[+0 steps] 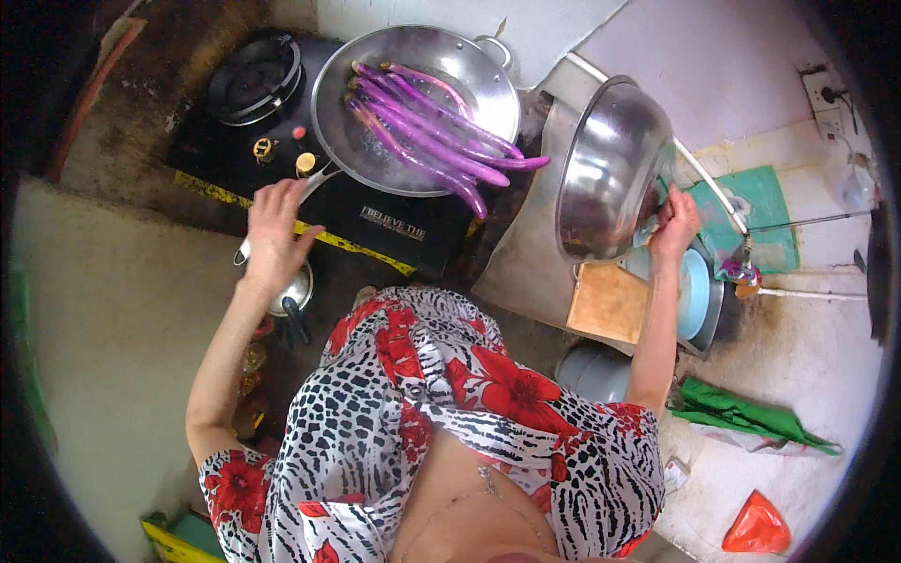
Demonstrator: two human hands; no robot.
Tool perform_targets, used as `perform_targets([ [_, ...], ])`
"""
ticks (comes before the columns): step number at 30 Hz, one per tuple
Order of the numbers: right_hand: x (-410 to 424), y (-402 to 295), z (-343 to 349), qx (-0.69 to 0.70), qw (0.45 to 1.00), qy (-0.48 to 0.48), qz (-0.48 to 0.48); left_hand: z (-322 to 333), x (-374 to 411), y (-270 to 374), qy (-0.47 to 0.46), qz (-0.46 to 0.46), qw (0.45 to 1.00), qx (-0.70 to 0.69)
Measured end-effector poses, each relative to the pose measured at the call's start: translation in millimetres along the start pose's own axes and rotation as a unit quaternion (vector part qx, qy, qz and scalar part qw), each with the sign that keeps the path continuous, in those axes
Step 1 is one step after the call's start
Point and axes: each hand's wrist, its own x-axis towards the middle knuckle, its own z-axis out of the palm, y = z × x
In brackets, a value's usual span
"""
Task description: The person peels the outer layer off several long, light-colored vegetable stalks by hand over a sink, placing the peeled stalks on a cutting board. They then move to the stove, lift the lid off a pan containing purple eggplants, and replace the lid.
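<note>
Several long purple eggplants (429,130) lie in a large steel wok (493,105), a few with their ends sticking out over its rim. A hazy patch of liquid shows beneath them. My left hand (274,225) is palm down over the wok's long handle (318,184), thumb apart; whether the fingers close around it is hidden. My right hand (676,218) grips a large stainless steel basin (612,169) by its side. The basin is tipped on edge to the right of the wok, its outside toward me.
The wok sits on a black gas stove (436,239) with another burner (257,77) at left. A wooden cutting board (607,302) and a light-blue bowl (693,292) lie below the basin. A ladle-like metal utensil (299,288) is under my left wrist. A white pipe (707,183) runs behind.
</note>
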Motion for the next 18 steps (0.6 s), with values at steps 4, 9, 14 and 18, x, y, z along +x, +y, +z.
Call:
perform_targets([
  [4,-27.8,4.6,10.5,0.040,0.996,-0.041,0.073,17.0,33.5,64.0,-0.044,0.141,0.986,-0.074],
  [9,-30.0,-1.1,6.5,0.022,0.994,-0.051,0.092,60.3,109.0,126.9,-0.083,0.281,0.956,-0.012],
  [14,-44.1,-11.0,4.8,0.007,0.996,-0.053,0.067,97.9,147.6,143.0,-0.151,0.297,0.943,-0.009],
  [18,-53.5,-13.9,5.5,0.017,0.995,-0.042,0.089,107.3,171.2,149.0,-0.212,0.312,0.926,0.013],
])
